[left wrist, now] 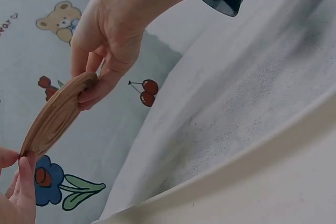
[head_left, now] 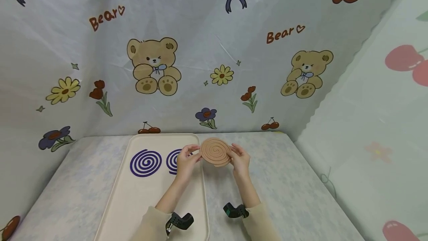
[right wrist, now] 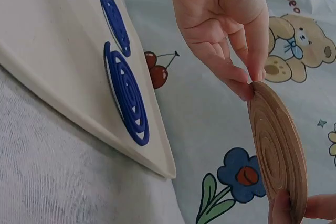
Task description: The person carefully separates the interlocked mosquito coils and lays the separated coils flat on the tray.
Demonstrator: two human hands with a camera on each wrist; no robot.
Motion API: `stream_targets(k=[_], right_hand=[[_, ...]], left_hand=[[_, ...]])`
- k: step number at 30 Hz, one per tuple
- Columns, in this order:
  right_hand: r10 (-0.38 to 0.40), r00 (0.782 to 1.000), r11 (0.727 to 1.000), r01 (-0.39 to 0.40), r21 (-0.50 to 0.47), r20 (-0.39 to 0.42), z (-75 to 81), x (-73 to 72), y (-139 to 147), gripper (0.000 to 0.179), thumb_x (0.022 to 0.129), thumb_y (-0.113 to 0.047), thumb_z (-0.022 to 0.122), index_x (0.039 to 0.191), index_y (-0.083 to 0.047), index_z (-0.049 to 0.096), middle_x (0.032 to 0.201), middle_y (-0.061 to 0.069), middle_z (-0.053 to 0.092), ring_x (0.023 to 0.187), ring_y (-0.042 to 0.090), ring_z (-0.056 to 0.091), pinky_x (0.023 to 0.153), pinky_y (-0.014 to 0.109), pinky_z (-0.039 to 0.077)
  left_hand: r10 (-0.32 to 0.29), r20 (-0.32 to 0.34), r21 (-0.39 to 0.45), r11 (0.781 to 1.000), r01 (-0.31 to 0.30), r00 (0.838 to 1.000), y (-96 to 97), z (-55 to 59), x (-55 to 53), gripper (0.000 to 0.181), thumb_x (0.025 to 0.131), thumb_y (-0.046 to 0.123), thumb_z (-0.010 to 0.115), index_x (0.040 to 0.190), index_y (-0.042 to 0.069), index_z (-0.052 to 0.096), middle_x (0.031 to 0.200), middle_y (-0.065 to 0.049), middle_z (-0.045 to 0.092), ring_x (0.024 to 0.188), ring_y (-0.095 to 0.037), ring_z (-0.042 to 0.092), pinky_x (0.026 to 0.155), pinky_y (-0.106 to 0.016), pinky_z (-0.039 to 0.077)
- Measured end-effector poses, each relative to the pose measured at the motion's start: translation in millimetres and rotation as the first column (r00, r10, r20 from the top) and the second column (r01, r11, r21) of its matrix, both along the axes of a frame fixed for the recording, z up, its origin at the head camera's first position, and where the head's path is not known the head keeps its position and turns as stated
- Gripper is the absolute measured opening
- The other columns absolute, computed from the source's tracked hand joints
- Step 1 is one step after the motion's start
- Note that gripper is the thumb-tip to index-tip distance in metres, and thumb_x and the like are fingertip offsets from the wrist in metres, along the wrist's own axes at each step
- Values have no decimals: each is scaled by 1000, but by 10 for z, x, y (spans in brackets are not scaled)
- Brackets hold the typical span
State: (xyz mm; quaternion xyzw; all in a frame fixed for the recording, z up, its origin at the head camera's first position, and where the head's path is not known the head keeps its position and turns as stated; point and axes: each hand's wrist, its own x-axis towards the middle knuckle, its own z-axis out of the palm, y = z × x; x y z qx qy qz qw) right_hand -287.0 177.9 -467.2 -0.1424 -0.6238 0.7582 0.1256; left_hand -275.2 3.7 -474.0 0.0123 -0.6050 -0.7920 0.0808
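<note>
A flat, round brown spiral coil (head_left: pixel 215 151) is held up above the table, just right of the tray, its wound face toward the head camera. My left hand (head_left: pixel 185 163) pinches its left edge between thumb and fingers. On the opposite edge, the right hand (head_left: pixel 241 159) grips it the same way. Both wrist views show the coil (left wrist: pixel 56 116) (right wrist: pixel 274 140) tilted and nearly edge-on, with tight rings and some thickness. Two blue-purple spiral coils lie side by side on the tray: one fully visible (head_left: pixel 145 163), the other (head_left: pixel 172 161) partly hidden behind my left hand.
The long cream tray (head_left: pixel 150 203) with a raised rim stands on the left of the table (head_left: pixel 284 196), which has a pale mottled cover. Behind hangs a bear-printed curtain (head_left: pixel 200 29). A thin cord (head_left: pixel 329 183) hangs at the right side. Each wrist carries a black camera (head_left: pixel 180 221).
</note>
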Motion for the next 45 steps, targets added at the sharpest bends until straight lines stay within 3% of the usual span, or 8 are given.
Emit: stream_targets(k=[8, 15, 23, 30, 38, 45], right_hand=[[83, 995, 995, -85, -56, -49, 125, 149, -192, 35, 91, 2, 54, 126, 8, 53, 110, 16, 62, 75, 4, 64, 61, 14, 54], [146, 987, 988, -148, -41, -64, 169, 270, -372, 35, 93, 3, 52, 128, 8, 51, 112, 17, 64, 77, 4, 64, 61, 14, 53], [223, 974, 975, -224, -13, -49, 169, 381, -550, 37, 90, 3, 54, 126, 9, 52, 112, 16, 65, 79, 6, 63, 63, 16, 54], [280, 960, 959, -280, -45, -19, 219, 482, -656, 35, 89, 5, 54, 124, 7, 54, 107, 9, 64, 79, 6, 63, 61, 16, 53], [323, 946, 945, -324, -47, -31, 318, 598, -699, 35, 90, 3, 54, 125, 6, 54, 111, 11, 61, 83, 7, 64, 64, 17, 54], [389, 919, 920, -391, -28, -59, 402, 678, -718, 35, 87, 4, 57, 122, 8, 54, 97, 1, 66, 77, 8, 66, 61, 19, 56]], left_hand=[[43, 28, -90, 995, -40, 999, -257, 56, 182, 30, 82, -1, 68, 111, -4, 60, 116, -20, 60, 75, -2, 61, 72, -14, 54], [91, 70, -164, 983, -79, 993, -473, 100, 371, 28, 82, 4, 70, 108, -1, 63, 114, -13, 60, 95, -14, 58, 75, -12, 49], [69, 132, -218, 975, -39, 989, -737, 129, 549, 31, 84, 8, 69, 113, 3, 60, 118, -9, 56, 85, -1, 64, 80, -14, 49], [60, 173, -199, 980, -24, 983, -893, 225, 653, 34, 84, 8, 69, 115, 0, 57, 111, -4, 59, 86, 0, 63, 80, -15, 51], [-34, 200, -133, 989, 62, 979, -1034, 346, 739, 50, 87, 6, 65, 132, 4, 43, 115, -8, 65, 87, 1, 64, 82, -14, 52], [-18, 218, -114, 992, 44, 976, -1165, 416, 769, 44, 90, 4, 61, 131, 3, 44, 88, 15, 66, 79, 1, 63, 74, -14, 53]])
